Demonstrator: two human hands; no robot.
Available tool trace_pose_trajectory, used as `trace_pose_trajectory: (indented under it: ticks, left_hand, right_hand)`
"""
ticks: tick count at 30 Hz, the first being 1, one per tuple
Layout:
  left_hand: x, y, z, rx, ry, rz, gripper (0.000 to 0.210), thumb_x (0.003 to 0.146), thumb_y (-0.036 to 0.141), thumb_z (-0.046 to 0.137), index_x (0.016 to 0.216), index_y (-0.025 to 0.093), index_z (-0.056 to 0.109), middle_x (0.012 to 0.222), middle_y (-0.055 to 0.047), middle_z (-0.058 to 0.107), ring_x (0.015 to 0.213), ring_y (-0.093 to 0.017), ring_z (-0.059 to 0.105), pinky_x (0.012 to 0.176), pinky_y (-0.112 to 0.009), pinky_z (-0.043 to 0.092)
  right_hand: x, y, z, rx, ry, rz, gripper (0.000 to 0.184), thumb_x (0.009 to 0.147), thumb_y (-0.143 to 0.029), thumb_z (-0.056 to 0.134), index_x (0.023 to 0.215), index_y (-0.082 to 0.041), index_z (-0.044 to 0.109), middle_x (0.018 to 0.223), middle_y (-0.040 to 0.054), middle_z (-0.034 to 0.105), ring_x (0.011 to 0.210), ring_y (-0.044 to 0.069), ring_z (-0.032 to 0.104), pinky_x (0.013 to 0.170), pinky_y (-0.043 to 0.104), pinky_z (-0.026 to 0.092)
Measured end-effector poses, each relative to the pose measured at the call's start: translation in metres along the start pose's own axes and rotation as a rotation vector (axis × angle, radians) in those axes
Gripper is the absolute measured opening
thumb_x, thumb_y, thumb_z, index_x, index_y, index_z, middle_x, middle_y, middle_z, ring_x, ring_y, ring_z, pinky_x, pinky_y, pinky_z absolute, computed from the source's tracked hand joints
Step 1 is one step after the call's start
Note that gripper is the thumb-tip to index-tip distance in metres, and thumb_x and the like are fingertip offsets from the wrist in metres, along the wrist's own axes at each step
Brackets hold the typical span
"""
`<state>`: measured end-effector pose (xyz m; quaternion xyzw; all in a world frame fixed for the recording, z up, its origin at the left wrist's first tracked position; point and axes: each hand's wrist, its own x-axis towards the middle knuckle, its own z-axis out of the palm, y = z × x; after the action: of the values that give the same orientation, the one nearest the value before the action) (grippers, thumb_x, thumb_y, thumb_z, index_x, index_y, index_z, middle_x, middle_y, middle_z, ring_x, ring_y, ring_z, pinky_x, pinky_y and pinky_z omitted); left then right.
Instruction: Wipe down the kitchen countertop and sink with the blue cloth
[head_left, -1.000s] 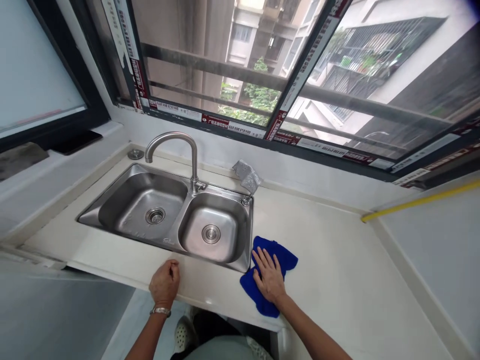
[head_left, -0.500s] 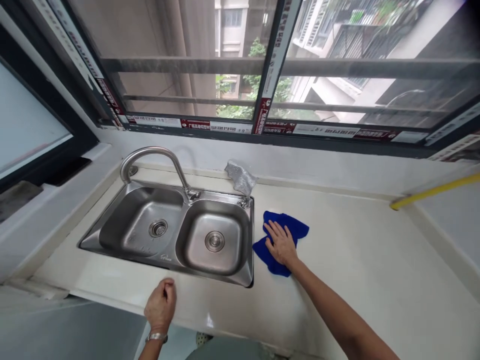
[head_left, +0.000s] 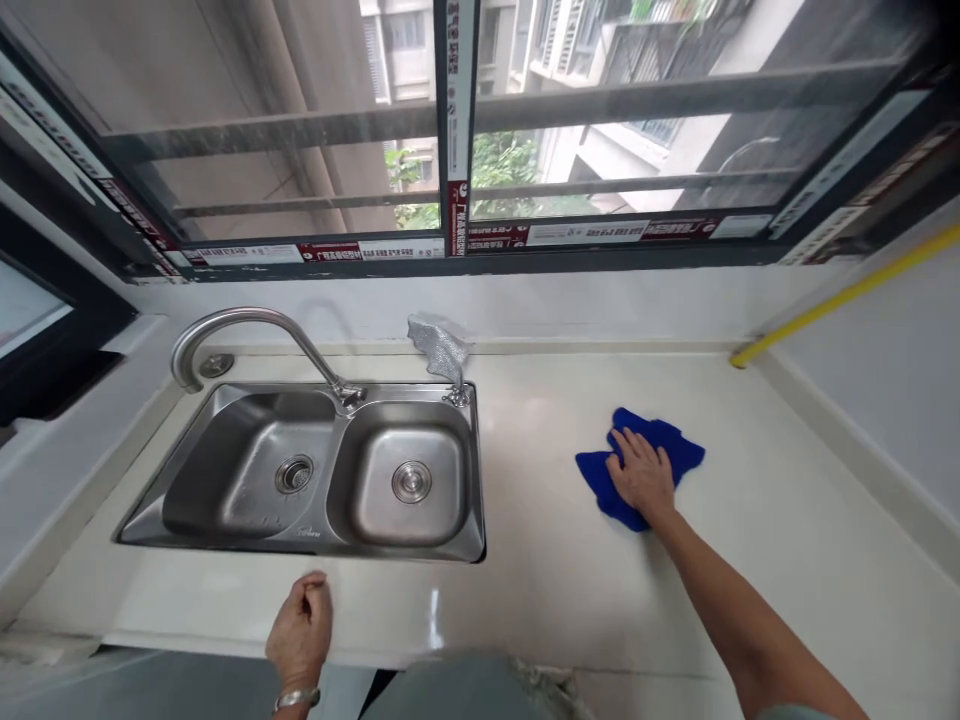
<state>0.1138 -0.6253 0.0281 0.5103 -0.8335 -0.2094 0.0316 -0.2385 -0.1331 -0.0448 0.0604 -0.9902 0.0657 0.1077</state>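
Note:
A crumpled blue cloth (head_left: 675,450) lies on the pale countertop (head_left: 540,590), to the right of the double-bowl steel sink (head_left: 319,535). My right hand (head_left: 643,475) rests flat on top of it, fingers stretched out and pressing the fabric down. Part of the cloth is hidden under the palm. Near the counter's front edge, just below the sink, my left hand (head_left: 300,625) is curled into a loose fist. Nothing shows inside it, and a metal band circles its wrist.
A curved faucet (head_left: 255,318) arches over the left bowl. Silvery wrapping (head_left: 439,348) stands on a fitting at the sink's back right corner. A yellow pipe (head_left: 840,300) slants along the right wall. A window with a dark frame (head_left: 600,262) runs behind the counter.
My right hand has slid the blue cloth to the right across the countertop, away from the sink. The view has swung rightward. My left hand stays curled near the front edge.

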Motion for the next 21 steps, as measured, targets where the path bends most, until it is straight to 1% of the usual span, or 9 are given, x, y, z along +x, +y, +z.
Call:
trace_pose_trajectory:
  ticks: [5, 7, 9, 11, 12, 14, 16, 18, 21]
  left_hand:
    - [0.002, -0.005, 0.001, -0.064, -0.009, 0.033, 0.038, 0.093, 0.039, 0.038, 0.105, 0.025, 0.071, 0.082, -0.004, 0.071, 0.064, -0.019, 0.056, 0.058, -0.027, 0.035]
    - [0.007, -0.010, -0.001, -0.065, -0.066, 0.023, 0.038, 0.092, 0.042, 0.040, 0.106, 0.026, 0.072, 0.073, -0.002, 0.069, 0.060, -0.019, 0.056, 0.056, -0.027, 0.035]
    - [0.014, -0.020, -0.004, -0.117, -0.122, 0.057, 0.040, 0.090, 0.045, 0.040, 0.106, 0.026, 0.071, 0.068, 0.000, 0.068, 0.058, -0.019, 0.057, 0.056, -0.027, 0.037]
    - [0.025, -0.035, -0.009, -0.222, -0.141, 0.145, 0.042, 0.088, 0.046, 0.040, 0.107, 0.025, 0.070, 0.067, 0.001, 0.068, 0.058, -0.018, 0.059, 0.059, -0.026, 0.042]
    - [0.031, -0.044, -0.011, -0.256, -0.124, 0.190, 0.042, 0.086, 0.046, 0.041, 0.108, 0.024, 0.070, 0.067, 0.002, 0.068, 0.057, -0.017, 0.060, 0.060, -0.026, 0.043]
    - [0.044, -0.061, -0.015, -0.218, -0.039, 0.236, 0.041, 0.083, 0.046, 0.045, 0.106, 0.025, 0.071, 0.065, 0.003, 0.066, 0.053, -0.015, 0.056, 0.057, -0.025, 0.042]
    - [0.055, -0.071, -0.017, -0.147, 0.034, 0.237, 0.038, 0.080, 0.045, 0.047, 0.102, 0.027, 0.072, 0.062, 0.003, 0.065, 0.049, -0.014, 0.053, 0.053, -0.024, 0.039]
    - [0.062, -0.074, -0.016, -0.121, 0.098, 0.237, 0.037, 0.081, 0.043, 0.046, 0.101, 0.026, 0.072, 0.064, 0.003, 0.066, 0.049, -0.014, 0.052, 0.051, -0.023, 0.037]
    - [0.063, -0.068, -0.012, -0.061, 0.268, 0.245, 0.041, 0.083, 0.045, 0.042, 0.104, 0.025, 0.071, 0.061, 0.001, 0.060, 0.048, -0.015, 0.045, 0.050, -0.025, 0.034]
  right_hand:
    - [-0.071, 0.052, -0.017, -0.067, -0.001, 0.230, 0.062, 0.095, -0.042, 0.022, 0.149, -0.018, 0.041, 0.155, 0.0069, 0.037, 0.143, 0.024, 0.031, 0.120, 0.052, 0.019]
    - [-0.099, 0.062, -0.023, -0.090, -0.007, 0.282, 0.063, 0.094, -0.041, 0.022, 0.150, -0.018, 0.040, 0.155, 0.0079, 0.038, 0.143, 0.025, 0.031, 0.120, 0.052, 0.019]
    - [-0.124, 0.066, -0.030, -0.113, -0.002, 0.321, 0.063, 0.094, -0.040, 0.022, 0.149, -0.017, 0.040, 0.155, 0.0083, 0.038, 0.143, 0.025, 0.031, 0.120, 0.051, 0.019]
    - [-0.148, 0.063, -0.036, -0.134, 0.014, 0.359, 0.062, 0.093, -0.039, 0.023, 0.148, -0.016, 0.042, 0.154, 0.0085, 0.039, 0.142, 0.025, 0.032, 0.120, 0.051, 0.019]
    - [-0.160, 0.059, -0.039, -0.143, 0.024, 0.372, 0.062, 0.093, -0.039, 0.023, 0.148, -0.016, 0.043, 0.154, 0.0087, 0.039, 0.142, 0.025, 0.033, 0.120, 0.051, 0.020]
    - [-0.183, 0.049, -0.044, -0.158, 0.047, 0.379, 0.062, 0.094, -0.039, 0.023, 0.146, -0.015, 0.045, 0.153, 0.0096, 0.040, 0.142, 0.026, 0.034, 0.119, 0.051, 0.021]
    - [-0.204, 0.036, -0.047, -0.167, 0.077, 0.363, 0.061, 0.095, -0.039, 0.022, 0.145, -0.013, 0.046, 0.152, 0.0107, 0.042, 0.141, 0.026, 0.034, 0.119, 0.052, 0.021]
    - [-0.223, 0.021, -0.050, -0.173, 0.113, 0.339, 0.061, 0.096, -0.038, 0.022, 0.145, -0.012, 0.046, 0.151, 0.0117, 0.043, 0.141, 0.026, 0.035, 0.119, 0.052, 0.021]
    - [-0.246, -0.005, -0.051, -0.177, 0.153, 0.317, 0.059, 0.097, -0.036, 0.023, 0.144, -0.011, 0.047, 0.151, 0.0131, 0.043, 0.140, 0.026, 0.036, 0.119, 0.053, 0.020]
